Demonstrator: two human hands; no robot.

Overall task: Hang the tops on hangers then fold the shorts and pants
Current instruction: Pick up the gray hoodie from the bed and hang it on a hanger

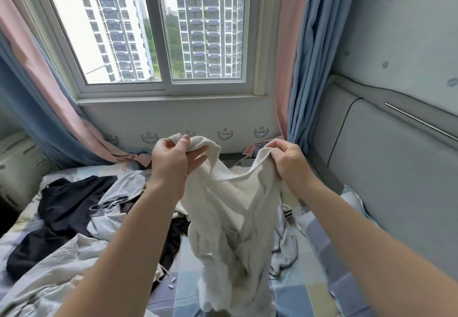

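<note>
I hold a white knit top [228, 220] up over the bed with both hands. My left hand [171, 160] pinches one upper edge of it, and my right hand [288, 160] grips the other upper edge. The cloth sags between them and hangs down to the bedding. A black garment [67, 205] lies spread on the bed to the left. A light grey garment [116, 205] lies crumpled beside it. No hanger is in view.
The bed has a checked blue and cream sheet [319, 249]. A grey padded headboard [386, 168] runs along the right. A window [158, 31] with pink and blue curtains [295, 68] is straight ahead. More grey cloth [49, 272] is bunched at the lower left.
</note>
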